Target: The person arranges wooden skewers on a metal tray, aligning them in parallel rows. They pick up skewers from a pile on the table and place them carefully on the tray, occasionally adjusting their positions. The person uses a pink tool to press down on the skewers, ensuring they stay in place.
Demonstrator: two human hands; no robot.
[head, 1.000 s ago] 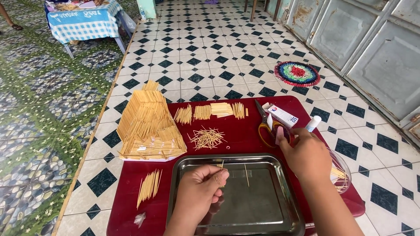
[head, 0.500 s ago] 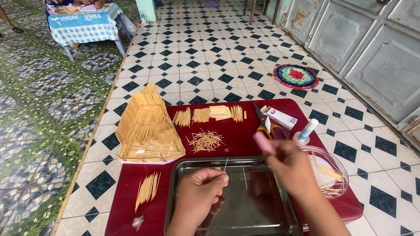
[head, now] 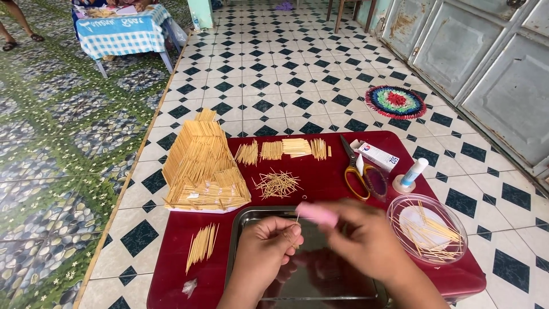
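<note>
My left hand (head: 267,249) hovers over a metal tray (head: 243,229) and pinches a thin wooden stick (head: 297,220) upright. My right hand (head: 366,240) holds a small pink tube (head: 317,213) with its tip next to that stick; the hand is blurred. To the left, on the dark red table (head: 171,269), stands a model house made of sticks (head: 201,166).
Scissors with yellow handles (head: 357,171), a small white box (head: 376,154), a glue bottle (head: 409,176) and a clear bowl of sticks (head: 426,228) lie right. Loose stick piles (head: 277,184) and bundles (head: 284,150) sit mid-table; another bundle (head: 201,246) front left. A checked table (head: 123,34) stands far left.
My right hand has come from the right side of the table, near the scissors, toward the left hand, bringing the pink tube to the stick. The left hand has barely moved.
</note>
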